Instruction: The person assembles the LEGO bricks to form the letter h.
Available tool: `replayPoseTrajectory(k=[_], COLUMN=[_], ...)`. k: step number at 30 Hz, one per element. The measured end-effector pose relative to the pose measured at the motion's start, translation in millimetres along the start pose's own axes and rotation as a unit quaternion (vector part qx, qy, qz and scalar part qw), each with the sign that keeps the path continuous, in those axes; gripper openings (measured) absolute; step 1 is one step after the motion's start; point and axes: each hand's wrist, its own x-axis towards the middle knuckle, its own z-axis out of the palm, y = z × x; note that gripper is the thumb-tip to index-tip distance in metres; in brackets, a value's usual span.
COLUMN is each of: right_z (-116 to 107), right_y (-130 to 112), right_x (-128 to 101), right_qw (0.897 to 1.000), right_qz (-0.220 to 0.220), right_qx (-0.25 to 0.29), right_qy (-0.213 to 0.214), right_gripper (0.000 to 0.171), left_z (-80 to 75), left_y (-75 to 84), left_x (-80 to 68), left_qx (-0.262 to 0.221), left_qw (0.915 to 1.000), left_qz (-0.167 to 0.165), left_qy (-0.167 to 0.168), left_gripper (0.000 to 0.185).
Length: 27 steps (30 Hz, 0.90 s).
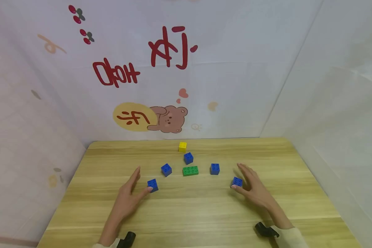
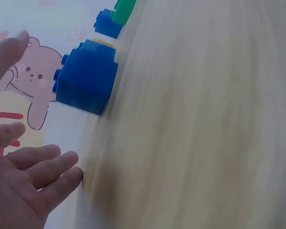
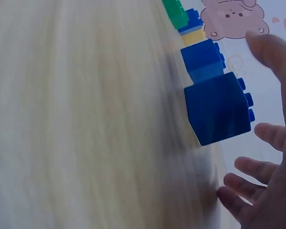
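Note:
Several blue bricks, a green brick (image 1: 190,171) and a yellow brick (image 1: 182,146) lie spread on a wooden table (image 1: 192,213). My left hand (image 1: 141,181) is spread open just left of the near-left blue brick (image 1: 153,185), thumb tip right beside it. In the left wrist view this brick (image 2: 86,76) stands a little apart from my straight fingers (image 2: 43,167). My right hand (image 1: 239,175) is open around the near-right blue brick (image 1: 236,182), thumb tip at its front. The right wrist view shows that brick (image 3: 218,107) just clear of my spread fingers (image 3: 257,176).
Three more blue bricks (image 1: 166,169) (image 1: 188,158) (image 1: 215,168) sit around the green one mid-table, with the yellow one behind. White sheeted walls with a bear drawing (image 1: 168,119) close in the back and both sides. Bare wood lies near the front edge.

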Motion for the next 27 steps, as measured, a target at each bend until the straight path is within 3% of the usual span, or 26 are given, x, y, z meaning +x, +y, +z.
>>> replayPoseTrajectory(k=[4, 7, 14, 22, 27], right_z=[2, 3, 7, 13, 15], right_y=[-1, -1, -3, -3, -2], right_x=[-1, -2, -6, -8, -7], right_qw=[0.999, 0.998, 0.994, 0.986, 0.984], right_qz=[-0.001, 0.008, 0.034, 0.079, 0.061], right_qx=[0.037, 0.051, 0.096, 0.147, 0.16], right_qy=[0.014, 0.024, 0.025, 0.021, 0.045], right_gripper=[0.083, 0.076, 0.061, 0.045, 0.037], left_z=[5.9, 10.8, 16.9, 17.9, 19.3], left_y=[2.6, 3.0, -0.1, -2.1, -2.3], left_x=[1.4, 3.2, 4.9, 2.3, 3.5], left_qx=[-0.034, -0.062, -0.117, -0.134, -0.136], left_qw=[0.9988, 0.9973, 0.9927, 0.9908, 0.9904], left_qz=[0.03, 0.035, 0.019, 0.002, -0.001], left_qy=[0.015, 0.019, 0.023, 0.02, 0.023], left_gripper=[0.088, 0.086, 0.074, 0.058, 0.05])
